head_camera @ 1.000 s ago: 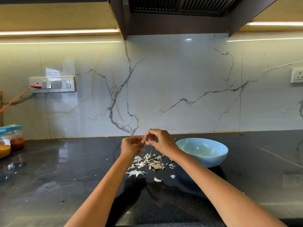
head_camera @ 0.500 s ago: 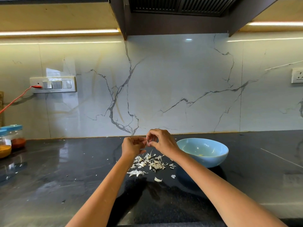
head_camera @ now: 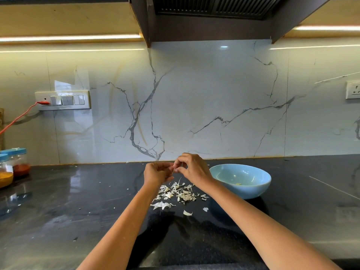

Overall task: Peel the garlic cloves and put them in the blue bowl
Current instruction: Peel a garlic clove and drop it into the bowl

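blue bowl [head_camera: 259, 189] on worktop [head_camera: 78, 211]: few peeled bits inside. left hand [head_camera: 156, 173], right hand [head_camera: 191, 167]: fingers pinching a clove together. two jars [head_camera: 11, 166]: orange, red powder.

Home kitchen — black countertop [head_camera: 78, 221], marble backsplash [head_camera: 194, 104], hood [head_camera: 210, 14].

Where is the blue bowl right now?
In the head view the blue bowl sits on the dark counter, right of centre, just beyond the right hand and beside the pile of peels.
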